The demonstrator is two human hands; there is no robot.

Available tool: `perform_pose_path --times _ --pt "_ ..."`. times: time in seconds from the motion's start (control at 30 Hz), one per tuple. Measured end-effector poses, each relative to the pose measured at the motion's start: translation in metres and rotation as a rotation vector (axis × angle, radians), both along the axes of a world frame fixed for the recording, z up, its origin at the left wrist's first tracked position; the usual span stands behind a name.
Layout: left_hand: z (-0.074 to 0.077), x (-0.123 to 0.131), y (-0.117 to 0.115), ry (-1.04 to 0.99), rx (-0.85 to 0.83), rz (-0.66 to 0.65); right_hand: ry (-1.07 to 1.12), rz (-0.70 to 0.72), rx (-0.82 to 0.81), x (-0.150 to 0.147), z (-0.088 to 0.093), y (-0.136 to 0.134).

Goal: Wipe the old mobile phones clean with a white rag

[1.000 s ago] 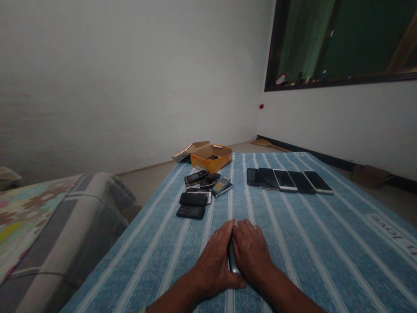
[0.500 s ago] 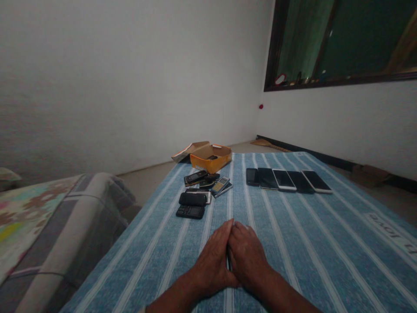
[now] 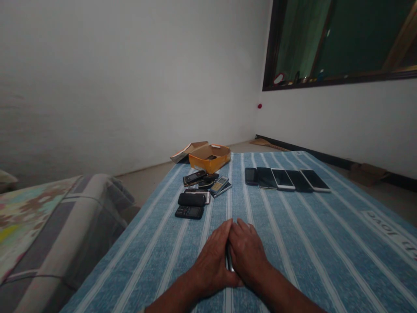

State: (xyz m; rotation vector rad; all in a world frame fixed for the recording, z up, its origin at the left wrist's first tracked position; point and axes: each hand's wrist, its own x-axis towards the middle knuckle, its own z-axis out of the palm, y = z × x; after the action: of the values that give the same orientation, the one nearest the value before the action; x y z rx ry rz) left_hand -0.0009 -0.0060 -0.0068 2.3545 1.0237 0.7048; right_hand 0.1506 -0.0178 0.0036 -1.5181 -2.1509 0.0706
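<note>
My left hand (image 3: 212, 254) and my right hand (image 3: 249, 251) meet near the front middle of the striped cloth. Between the palms they press a slim phone (image 3: 230, 258); just its dark, silvery edge shows, and the fingers cover the rest. Beyond my hands, to the left, lies a black keypad phone (image 3: 189, 212) with a black case-like item (image 3: 192, 199) behind it. A grey keypad phone (image 3: 219, 185) rests on another phone, near several more. Farther right, a row of touchscreen phones starts with a small black one (image 3: 251, 176) and ends with a white-edged one (image 3: 315, 180).
The blue striped cloth (image 3: 169, 243) covers the table. At its far end stands an open orange box (image 3: 208, 164) with dark items inside, its lid (image 3: 189, 151) leaning beside it. A covered bed (image 3: 74, 217) is at the left, and a wall (image 3: 130, 87) rises behind.
The hands part slightly at the palms, so more of the phone's silvery edge shows between them. The view has shifted a little; the other phones and the box stay put.
</note>
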Motion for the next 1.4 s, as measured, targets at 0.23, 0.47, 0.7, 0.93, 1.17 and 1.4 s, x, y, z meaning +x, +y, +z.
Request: perform_pose_path --times 0.23,0.47,0.7,0.93,1.17,1.4 --pt "0.001 0.001 -0.001 -0.002 0.028 0.002 -0.005 -0.005 -0.018 -0.001 0.0 0.0" --pt "0.0 0.0 0.0 -0.006 0.004 0.003 -0.001 0.021 -0.086 -0.001 0.008 0.0" --pt "0.001 0.0 0.0 -0.013 0.018 -0.012 -0.035 0.009 -0.13 0.001 0.012 -0.003" --pt "0.002 0.0 0.001 0.004 -0.012 0.013 -0.07 0.001 -0.152 0.001 0.015 -0.001" --pt "-0.001 -0.001 0.0 0.02 -0.003 0.001 -0.073 0.003 -0.203 0.0 0.018 -0.002" --pt "-0.001 -0.001 0.0 0.008 0.056 -0.012 -0.119 -0.01 -0.209 -0.002 0.021 -0.004"
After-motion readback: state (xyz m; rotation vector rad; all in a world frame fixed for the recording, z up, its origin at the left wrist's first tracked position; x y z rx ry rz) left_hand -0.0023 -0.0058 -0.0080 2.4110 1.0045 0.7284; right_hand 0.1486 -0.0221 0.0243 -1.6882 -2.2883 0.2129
